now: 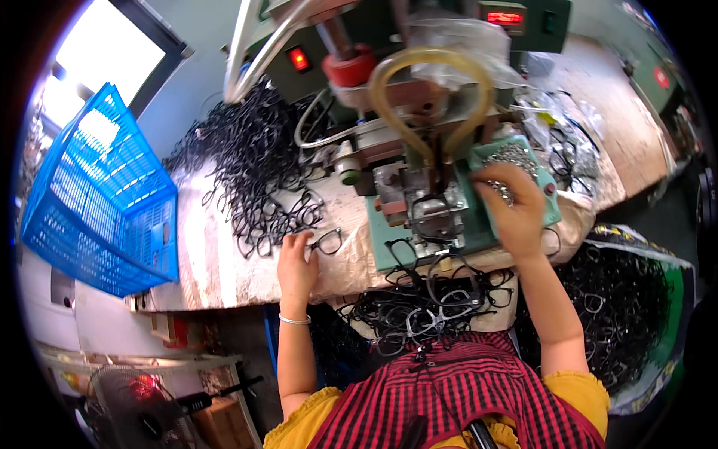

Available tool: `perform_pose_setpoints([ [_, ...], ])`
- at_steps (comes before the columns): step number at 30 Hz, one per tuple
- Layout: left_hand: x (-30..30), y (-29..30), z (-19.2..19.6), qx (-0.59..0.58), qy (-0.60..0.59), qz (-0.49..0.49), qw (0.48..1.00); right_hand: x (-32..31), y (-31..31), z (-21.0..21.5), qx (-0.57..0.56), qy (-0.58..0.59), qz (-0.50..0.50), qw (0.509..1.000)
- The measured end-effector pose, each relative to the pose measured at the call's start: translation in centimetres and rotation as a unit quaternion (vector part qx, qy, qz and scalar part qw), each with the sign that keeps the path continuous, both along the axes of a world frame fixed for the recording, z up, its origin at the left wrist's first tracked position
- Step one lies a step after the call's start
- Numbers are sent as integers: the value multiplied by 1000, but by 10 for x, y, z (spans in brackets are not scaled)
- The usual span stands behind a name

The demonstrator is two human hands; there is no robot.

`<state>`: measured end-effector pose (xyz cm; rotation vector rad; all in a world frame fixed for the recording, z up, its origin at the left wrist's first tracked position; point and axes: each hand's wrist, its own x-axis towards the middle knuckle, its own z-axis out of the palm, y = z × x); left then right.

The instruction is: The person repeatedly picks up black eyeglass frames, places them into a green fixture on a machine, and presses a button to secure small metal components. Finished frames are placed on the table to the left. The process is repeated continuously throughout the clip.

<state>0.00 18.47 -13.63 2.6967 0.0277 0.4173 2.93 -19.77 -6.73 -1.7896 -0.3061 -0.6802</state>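
Observation:
My left hand (297,266) is at the near edge of a heap of black eyeglass frames (258,165), its fingers bent around one end of a single black eyeglass frame (327,241). Over the green tray (550,200) of small silvery metal parts (516,159), my right hand (516,209) is curled with fingertips together. Whatever those fingertips pinch is hidden or too small to name. Between my hands stands a bench machine with a metal fixture (434,217) on a green base (385,251). A dark eyeglass frame (404,253) lies at the fixture's front.
More eyeglass frames (437,318) are piled at my lap, and a large sack (669,299) at the right is full of them. A blue plastic crate (142,262) stands at the left, above a fan (142,411). Yellowish tubing (381,78) loops over the machine.

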Motion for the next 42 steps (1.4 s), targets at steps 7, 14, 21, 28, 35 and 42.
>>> perform_pose_setpoints([
  [7,20,23,-34,-47,8,-15,999,10,36,-2,195,73,74,975],
  [14,13,-52,12,-392,-242,-34,887,1,43,17,261,126,133,948],
  [21,-6,-148,112,-171,-287,-455,826,-19,22,37,70,112,133,982],
  [28,8,-157,99,-112,-239,-480,837,31,-75,-61,-342,121,-194,911],
  [35,13,-155,89,-138,-236,-504,819,49,-122,-116,-326,33,-178,928],
  [42,-60,-146,61,-135,-288,-316,894,43,-99,-112,-221,82,-193,952],
])
